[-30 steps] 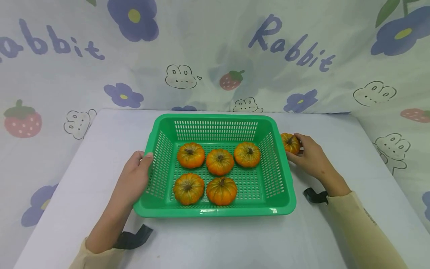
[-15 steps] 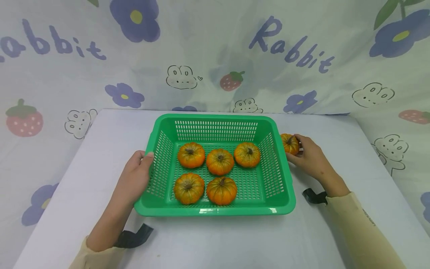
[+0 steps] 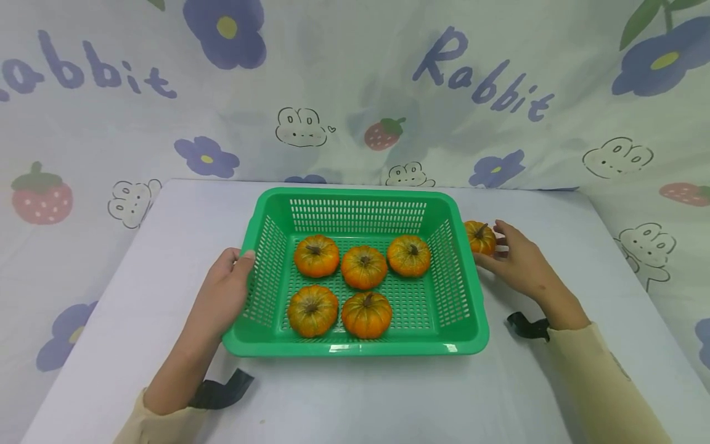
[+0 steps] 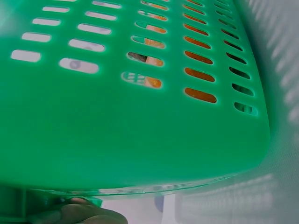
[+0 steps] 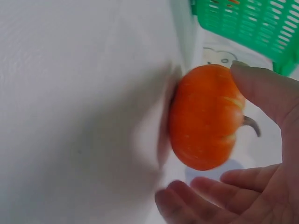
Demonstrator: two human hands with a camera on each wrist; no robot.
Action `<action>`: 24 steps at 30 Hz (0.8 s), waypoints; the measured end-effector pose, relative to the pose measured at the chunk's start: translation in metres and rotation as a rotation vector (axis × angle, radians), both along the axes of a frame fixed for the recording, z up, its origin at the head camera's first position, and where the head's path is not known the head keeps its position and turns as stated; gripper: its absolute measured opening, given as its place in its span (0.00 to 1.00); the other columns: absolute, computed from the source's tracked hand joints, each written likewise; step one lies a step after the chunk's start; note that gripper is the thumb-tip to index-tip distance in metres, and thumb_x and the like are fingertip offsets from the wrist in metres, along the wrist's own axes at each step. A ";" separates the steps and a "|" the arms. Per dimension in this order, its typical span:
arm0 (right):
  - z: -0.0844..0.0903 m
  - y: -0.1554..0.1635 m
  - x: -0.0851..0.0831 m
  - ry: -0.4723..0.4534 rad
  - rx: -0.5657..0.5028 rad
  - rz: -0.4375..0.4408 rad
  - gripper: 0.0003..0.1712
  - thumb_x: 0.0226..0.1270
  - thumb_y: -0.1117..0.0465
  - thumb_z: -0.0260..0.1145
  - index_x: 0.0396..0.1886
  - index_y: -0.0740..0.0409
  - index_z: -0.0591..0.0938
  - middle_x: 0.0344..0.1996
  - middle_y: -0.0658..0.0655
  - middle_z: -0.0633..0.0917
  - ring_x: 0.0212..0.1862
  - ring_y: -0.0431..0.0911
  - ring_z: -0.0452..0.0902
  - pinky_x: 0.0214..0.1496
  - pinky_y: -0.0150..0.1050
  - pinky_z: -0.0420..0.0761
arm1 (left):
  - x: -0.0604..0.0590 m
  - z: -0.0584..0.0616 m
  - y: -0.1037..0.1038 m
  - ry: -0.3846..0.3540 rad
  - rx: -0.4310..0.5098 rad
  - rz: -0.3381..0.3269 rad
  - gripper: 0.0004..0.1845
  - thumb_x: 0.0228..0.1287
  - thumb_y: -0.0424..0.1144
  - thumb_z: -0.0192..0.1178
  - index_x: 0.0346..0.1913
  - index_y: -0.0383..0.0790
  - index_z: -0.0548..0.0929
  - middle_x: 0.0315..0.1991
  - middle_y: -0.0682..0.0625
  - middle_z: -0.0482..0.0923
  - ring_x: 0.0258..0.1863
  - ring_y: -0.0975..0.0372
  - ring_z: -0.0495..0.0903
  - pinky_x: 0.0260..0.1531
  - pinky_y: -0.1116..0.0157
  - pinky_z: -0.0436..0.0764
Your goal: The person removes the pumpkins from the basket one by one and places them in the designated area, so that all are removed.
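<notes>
I see my left hand gripping the left rim of the green basket, thumb hooked over the edge. My right hand cups a small orange pumpkin on the white surface, just beside the basket's right wall; its fingers curl loosely round it, thumb touching its side. Five more pumpkins sit inside the basket

A staged tabletop: white table against a cartoon-print cloth backdrop.
</notes>
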State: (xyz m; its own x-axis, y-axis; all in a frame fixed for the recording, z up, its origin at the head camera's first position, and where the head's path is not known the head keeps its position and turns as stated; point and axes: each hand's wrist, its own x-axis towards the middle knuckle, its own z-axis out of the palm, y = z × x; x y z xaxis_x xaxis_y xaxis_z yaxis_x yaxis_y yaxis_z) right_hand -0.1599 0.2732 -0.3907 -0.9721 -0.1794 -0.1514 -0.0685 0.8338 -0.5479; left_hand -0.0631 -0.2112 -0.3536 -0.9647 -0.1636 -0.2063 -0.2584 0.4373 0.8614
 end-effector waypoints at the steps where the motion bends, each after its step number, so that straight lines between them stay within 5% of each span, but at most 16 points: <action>1: 0.002 0.001 0.002 0.009 0.005 -0.003 0.61 0.72 0.37 0.69 0.83 0.70 0.48 0.76 0.75 0.61 0.70 0.73 0.66 0.65 0.69 0.73 | 0.000 0.000 0.000 -0.001 0.000 0.001 0.30 0.86 0.57 0.34 0.61 0.29 0.66 0.42 0.34 0.80 0.30 0.55 0.85 0.26 0.58 0.86; 7: 0.019 0.002 0.015 0.179 -0.008 -0.061 0.50 0.75 0.44 0.68 0.82 0.67 0.55 0.75 0.74 0.65 0.72 0.74 0.62 0.65 0.75 0.67 | -0.001 -0.002 0.000 -0.003 -0.009 0.003 0.31 0.86 0.57 0.34 0.61 0.29 0.66 0.42 0.34 0.80 0.30 0.55 0.85 0.26 0.58 0.86; 14: 0.040 -0.011 0.030 0.397 -0.091 -0.059 0.40 0.76 0.52 0.69 0.79 0.60 0.66 0.74 0.66 0.71 0.72 0.67 0.67 0.66 0.69 0.71 | -0.001 -0.001 0.000 0.013 -0.003 -0.002 0.30 0.86 0.56 0.34 0.61 0.28 0.66 0.42 0.34 0.80 0.30 0.55 0.85 0.26 0.58 0.86; 19: 0.050 -0.027 0.041 0.463 -0.150 0.029 0.40 0.71 0.57 0.74 0.78 0.57 0.69 0.73 0.63 0.73 0.73 0.64 0.67 0.67 0.69 0.70 | -0.001 -0.002 0.000 0.014 -0.010 -0.004 0.30 0.86 0.56 0.34 0.61 0.28 0.67 0.42 0.34 0.80 0.30 0.55 0.85 0.26 0.58 0.85; 24: 0.054 -0.044 0.047 0.429 -0.142 0.192 0.49 0.62 0.57 0.82 0.79 0.56 0.68 0.74 0.61 0.72 0.74 0.61 0.66 0.66 0.70 0.71 | -0.001 -0.003 0.000 0.016 -0.014 -0.004 0.31 0.86 0.57 0.34 0.62 0.28 0.66 0.43 0.34 0.80 0.31 0.55 0.85 0.26 0.58 0.85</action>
State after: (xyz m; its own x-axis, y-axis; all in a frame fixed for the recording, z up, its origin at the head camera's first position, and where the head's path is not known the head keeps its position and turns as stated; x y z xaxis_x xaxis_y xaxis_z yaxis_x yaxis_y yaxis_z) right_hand -0.1131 0.2290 -0.3363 -0.8888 -0.3513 0.2945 -0.4581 0.7029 -0.5441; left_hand -0.0639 -0.2116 -0.3565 -0.9685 -0.1629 -0.1882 -0.2427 0.4502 0.8593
